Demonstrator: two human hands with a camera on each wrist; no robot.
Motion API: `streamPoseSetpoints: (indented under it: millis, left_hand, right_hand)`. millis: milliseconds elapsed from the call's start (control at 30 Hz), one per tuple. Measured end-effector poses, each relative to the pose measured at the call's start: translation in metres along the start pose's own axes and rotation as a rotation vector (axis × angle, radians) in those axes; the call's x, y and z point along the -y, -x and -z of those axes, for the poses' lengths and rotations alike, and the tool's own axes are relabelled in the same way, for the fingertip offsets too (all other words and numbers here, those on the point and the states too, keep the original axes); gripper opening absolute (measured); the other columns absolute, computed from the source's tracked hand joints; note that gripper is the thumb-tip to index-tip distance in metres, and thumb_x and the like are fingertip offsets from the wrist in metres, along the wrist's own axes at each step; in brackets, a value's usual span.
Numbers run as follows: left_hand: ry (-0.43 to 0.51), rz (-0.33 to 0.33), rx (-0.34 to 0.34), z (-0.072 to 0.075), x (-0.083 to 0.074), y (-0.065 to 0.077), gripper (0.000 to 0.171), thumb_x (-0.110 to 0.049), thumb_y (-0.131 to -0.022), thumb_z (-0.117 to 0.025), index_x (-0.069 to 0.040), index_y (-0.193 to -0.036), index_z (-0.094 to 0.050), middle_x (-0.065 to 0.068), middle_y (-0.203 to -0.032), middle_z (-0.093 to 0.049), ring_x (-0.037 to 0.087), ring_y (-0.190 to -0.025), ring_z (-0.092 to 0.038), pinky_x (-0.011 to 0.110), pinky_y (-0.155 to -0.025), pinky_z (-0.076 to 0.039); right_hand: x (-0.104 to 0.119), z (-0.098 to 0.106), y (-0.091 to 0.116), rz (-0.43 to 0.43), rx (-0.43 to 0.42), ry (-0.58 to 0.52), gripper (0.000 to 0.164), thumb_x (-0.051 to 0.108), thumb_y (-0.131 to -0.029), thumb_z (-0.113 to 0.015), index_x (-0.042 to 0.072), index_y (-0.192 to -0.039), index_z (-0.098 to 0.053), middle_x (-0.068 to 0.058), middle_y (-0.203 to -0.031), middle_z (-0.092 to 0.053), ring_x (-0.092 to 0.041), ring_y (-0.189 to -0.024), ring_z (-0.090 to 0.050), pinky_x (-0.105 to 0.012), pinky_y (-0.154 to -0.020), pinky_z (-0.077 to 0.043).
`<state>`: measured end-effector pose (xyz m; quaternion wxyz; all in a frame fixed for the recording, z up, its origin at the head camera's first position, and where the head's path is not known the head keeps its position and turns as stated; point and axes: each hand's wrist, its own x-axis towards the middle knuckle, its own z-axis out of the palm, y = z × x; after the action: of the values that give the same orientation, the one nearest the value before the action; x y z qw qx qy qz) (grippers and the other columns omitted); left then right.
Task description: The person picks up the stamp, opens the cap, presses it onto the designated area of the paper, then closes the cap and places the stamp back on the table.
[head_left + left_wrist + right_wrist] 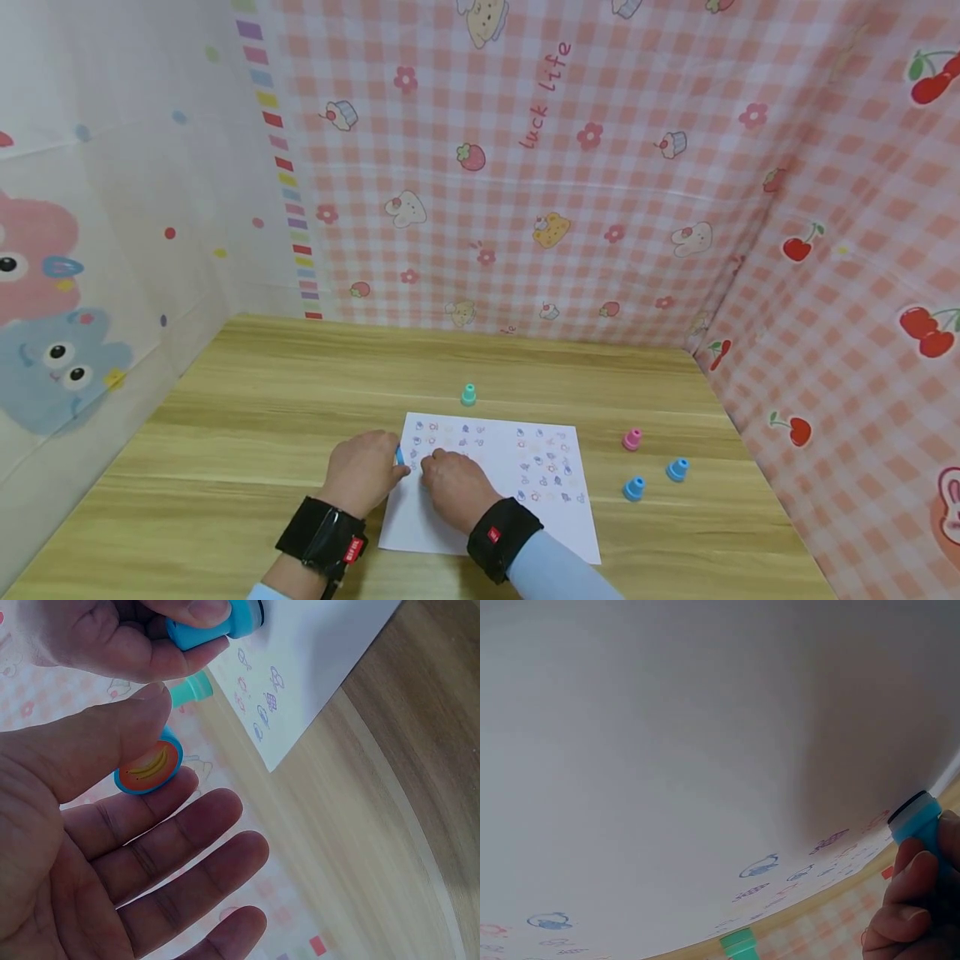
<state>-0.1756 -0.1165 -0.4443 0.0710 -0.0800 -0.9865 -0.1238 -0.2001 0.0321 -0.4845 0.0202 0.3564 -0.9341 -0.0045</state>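
Observation:
A blue stamp [917, 825] is gripped in my right hand [459, 490], its dark-rimmed end close to the white paper [420, 527]; I cannot tell whether they touch. Between the thumb and index finger of my left hand [362, 473] is pinched a blue stamp cap [148, 774] with a yellow banana picture on its orange end. The other left fingers stretch out loosely. The left hand is by the paper's left edge, the right one over its left half. Small blue, red and purple prints [543, 461] fill parts of the sheet in two groups.
Behind the paper stands a green stamp [468, 395]. To the right are a pink stamp [632, 439] and two blue ones, the farther [678, 470] and the nearer [634, 489]. A checked cloth [510, 275] hangs behind the wooden table [225, 467].

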Motion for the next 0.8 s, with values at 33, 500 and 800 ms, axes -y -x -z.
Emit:
streamPoseSetpoints:
  millis: [33,500,800]
  left_hand:
    - [-0.001,0.001,0.0,0.0,0.0,0.0,0.026,-0.027,-0.069,-0.083,-0.007,-0.073,-0.067,-0.001,-0.057,-0.052,0.014,-0.051,-0.045,0.029,-0.042,-0.034]
    - [0.002,0.009,0.018,0.001,0.001,0.002,0.024,-0.027,-0.071,-0.082,-0.008,-0.073,-0.067,0.0,-0.061,-0.055,0.014,-0.054,-0.047,0.031,-0.044,-0.039]
    - [0.018,0.018,0.013,0.0,0.001,0.002,0.025,-0.027,-0.072,-0.082,-0.009,-0.071,-0.064,-0.001,-0.059,-0.052,0.015,-0.053,-0.045,0.028,-0.044,-0.032]
  right_hand:
    - [0.0,0.0,0.0,0.0,-0.001,-0.002,0.012,0.009,-0.088,-0.065,0.01,-0.097,-0.073,-0.002,-0.08,-0.069,-0.008,-0.066,-0.056,-0.024,-0.063,-0.054]
    - [-0.002,0.001,0.002,-0.048,-0.006,-0.027,0.014,0.019,-0.09,-0.065,0.009,-0.099,-0.071,-0.003,-0.079,-0.069,-0.008,-0.063,-0.055,-0.025,-0.063,-0.054]
    - [-0.01,0.016,0.005,-0.11,-0.104,-0.143,0.017,0.023,-0.09,-0.066,0.009,-0.098,-0.069,-0.001,-0.078,-0.066,-0.01,-0.064,-0.053,-0.028,-0.067,-0.055]
